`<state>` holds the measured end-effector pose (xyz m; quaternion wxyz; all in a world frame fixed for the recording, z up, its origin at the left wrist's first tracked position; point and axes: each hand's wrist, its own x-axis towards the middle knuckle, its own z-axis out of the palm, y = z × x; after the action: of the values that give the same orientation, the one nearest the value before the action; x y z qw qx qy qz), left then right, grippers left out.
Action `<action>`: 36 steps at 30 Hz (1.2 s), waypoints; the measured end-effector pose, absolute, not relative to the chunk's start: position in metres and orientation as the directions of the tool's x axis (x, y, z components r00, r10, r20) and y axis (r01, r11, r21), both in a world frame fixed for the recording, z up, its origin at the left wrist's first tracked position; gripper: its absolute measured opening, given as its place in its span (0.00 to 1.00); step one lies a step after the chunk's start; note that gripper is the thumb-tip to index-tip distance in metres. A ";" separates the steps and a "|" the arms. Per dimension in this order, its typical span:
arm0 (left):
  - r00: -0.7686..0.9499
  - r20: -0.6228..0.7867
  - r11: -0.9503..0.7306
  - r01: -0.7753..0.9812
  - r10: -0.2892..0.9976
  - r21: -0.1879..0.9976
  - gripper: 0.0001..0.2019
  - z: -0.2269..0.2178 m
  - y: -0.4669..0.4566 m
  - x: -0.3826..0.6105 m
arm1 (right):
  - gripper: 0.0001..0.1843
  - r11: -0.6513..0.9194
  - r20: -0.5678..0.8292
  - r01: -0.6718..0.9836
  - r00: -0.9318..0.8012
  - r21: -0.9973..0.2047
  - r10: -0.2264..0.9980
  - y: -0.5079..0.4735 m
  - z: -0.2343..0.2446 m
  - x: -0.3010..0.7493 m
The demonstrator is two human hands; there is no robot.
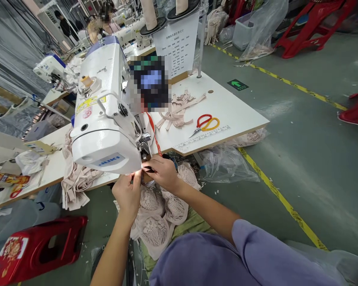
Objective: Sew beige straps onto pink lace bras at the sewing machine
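My left hand [127, 195] and my right hand [161, 171] meet under the head of a white JUKI sewing machine [103, 115], close to its needle area. Both have thumb and fingers pinched together, with fingertips almost touching. Whatever lies between them is too small and partly hidden by the machine head to make out. Right below the hands, several beige lace bras [155, 230] hang and rest over my lap. A red ribbon [155, 137] runs down beside the machine towards my right hand.
Red-and-yellow-handled scissors [207, 124] and a printed ruler scale lie on the white table [238, 109], near beige fabric strips [181, 105]. More beige strips [77, 182] drape over the left table edge. A red stool [44, 246] stands lower left. Clear plastic bags [226, 163] lie under the table.
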<state>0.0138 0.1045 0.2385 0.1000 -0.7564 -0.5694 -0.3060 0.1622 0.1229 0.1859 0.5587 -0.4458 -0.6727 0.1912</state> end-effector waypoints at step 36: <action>0.333 0.619 -0.613 0.725 0.712 0.315 0.04 0.225 0.068 0.031 | 0.21 -0.305 -0.148 -0.683 -0.280 -0.664 0.949 0.043 0.194 0.164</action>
<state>0.0314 0.0677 0.2252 0.0087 -0.8163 -0.4400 -0.3742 0.1640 0.0427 0.1936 0.5358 -0.2703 -0.2458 0.7612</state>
